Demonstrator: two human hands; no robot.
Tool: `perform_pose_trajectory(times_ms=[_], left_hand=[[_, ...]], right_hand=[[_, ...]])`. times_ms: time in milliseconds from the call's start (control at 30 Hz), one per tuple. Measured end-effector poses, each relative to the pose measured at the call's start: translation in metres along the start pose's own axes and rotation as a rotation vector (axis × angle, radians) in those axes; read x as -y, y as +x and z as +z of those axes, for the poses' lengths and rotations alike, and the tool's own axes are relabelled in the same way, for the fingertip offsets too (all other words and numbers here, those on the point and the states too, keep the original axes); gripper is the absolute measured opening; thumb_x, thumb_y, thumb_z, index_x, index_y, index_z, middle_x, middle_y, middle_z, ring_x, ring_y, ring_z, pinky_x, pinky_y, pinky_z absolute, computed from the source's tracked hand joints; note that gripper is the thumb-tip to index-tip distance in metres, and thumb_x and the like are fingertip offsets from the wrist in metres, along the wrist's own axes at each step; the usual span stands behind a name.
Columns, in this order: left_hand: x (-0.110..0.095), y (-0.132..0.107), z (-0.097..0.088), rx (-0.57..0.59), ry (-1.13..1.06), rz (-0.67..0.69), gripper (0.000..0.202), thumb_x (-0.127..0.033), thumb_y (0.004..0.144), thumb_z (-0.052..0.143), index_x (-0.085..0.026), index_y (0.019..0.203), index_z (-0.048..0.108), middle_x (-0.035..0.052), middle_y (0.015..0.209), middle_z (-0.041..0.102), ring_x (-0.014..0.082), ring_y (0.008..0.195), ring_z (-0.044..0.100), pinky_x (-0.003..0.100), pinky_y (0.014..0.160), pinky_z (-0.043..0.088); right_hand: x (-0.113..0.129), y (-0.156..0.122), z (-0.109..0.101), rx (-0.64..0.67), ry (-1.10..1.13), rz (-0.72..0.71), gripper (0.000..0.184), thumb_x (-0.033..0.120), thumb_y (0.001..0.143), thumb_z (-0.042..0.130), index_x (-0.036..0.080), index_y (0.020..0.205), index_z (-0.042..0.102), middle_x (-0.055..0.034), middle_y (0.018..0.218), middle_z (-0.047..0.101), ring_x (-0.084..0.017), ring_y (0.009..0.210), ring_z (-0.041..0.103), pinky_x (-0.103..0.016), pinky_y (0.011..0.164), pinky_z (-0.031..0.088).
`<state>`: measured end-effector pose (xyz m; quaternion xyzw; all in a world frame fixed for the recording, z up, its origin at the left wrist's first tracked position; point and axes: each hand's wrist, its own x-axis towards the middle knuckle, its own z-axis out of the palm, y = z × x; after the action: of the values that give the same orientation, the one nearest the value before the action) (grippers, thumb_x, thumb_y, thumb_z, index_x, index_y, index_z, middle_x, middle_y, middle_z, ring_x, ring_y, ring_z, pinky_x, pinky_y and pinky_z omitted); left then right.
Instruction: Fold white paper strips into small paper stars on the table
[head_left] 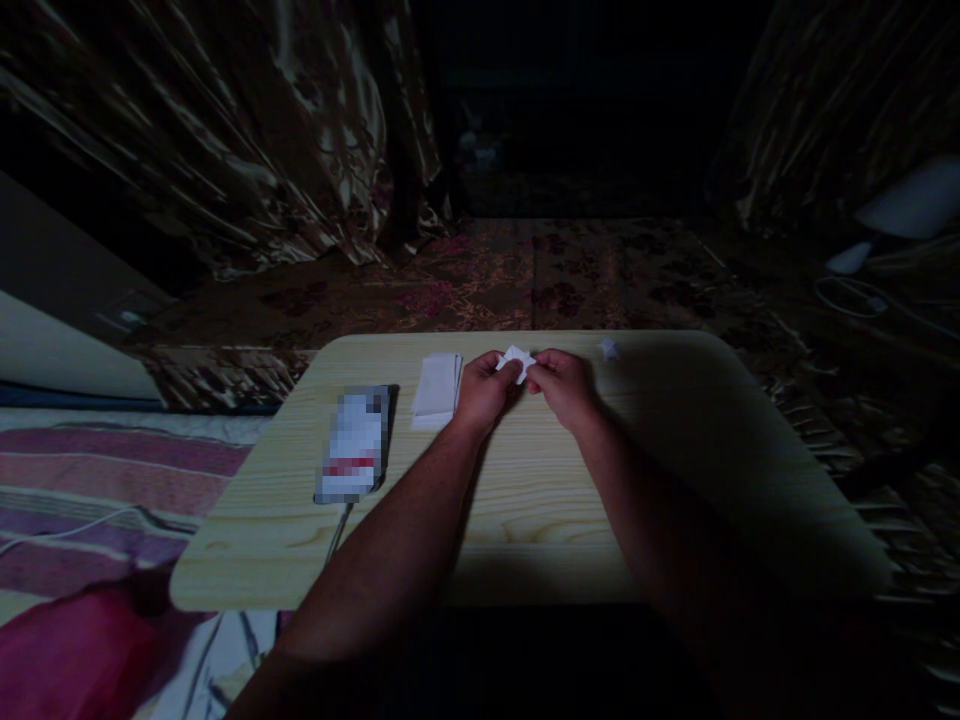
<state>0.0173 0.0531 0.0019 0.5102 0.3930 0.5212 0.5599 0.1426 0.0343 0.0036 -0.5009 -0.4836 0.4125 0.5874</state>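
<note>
Between my two hands, above the far half of a light wooden table (540,500), is a small piece of folded white paper (514,356). My left hand (484,392) pinches it with the thumb across its face. On its right edge the fingers of my right hand (561,380) are closed. Just left of my left hand lies a stack of white paper sheets (436,388). A small folded white paper figure (609,348), star-like in outline, rests near the table's far edge, right of my right hand.
A phone (352,445) with a blurred screen and a cable (339,530) lies on the left of the table. Beyond stand patterned curtains (322,120) and a cloth-covered ledge (480,270). A white lamp (915,200) is at the far right. Striped bedding (97,470) lies left.
</note>
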Motion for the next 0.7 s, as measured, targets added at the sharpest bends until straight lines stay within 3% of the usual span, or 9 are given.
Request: perform_pose_trajectory(times_ms=[133,700], left_hand=[[-0.0017,0.0001,0.001,-0.022,-0.079,-0.016,0.025,-0.035,0.068,0.07,-0.017,0.064,0.054,-0.0043,0.051,0.049,0.0066,0.044,0.042,0.021,0.045,0.031],[0.0008,0.001,-0.0016,0.005,-0.072,-0.009,0.022,-0.032,0.068,0.071,-0.017,0.064,0.055,-0.0035,0.05,0.05,0.0068,0.043,0.042,0.021,0.044,0.03]], right_hand=[[0.0019,-0.0001,0.0005,-0.053,0.001,0.012,0.008,0.024,0.067,0.057,0.017,0.062,0.057,0.004,0.049,0.055,-0.009,0.046,0.046,-0.022,0.047,0.034],[-0.0033,0.0018,-0.0007,0.008,0.019,0.03,0.01,0.026,0.066,0.06,0.017,0.069,0.059,0.0025,0.054,0.059,-0.011,0.05,0.051,-0.023,0.049,0.038]])
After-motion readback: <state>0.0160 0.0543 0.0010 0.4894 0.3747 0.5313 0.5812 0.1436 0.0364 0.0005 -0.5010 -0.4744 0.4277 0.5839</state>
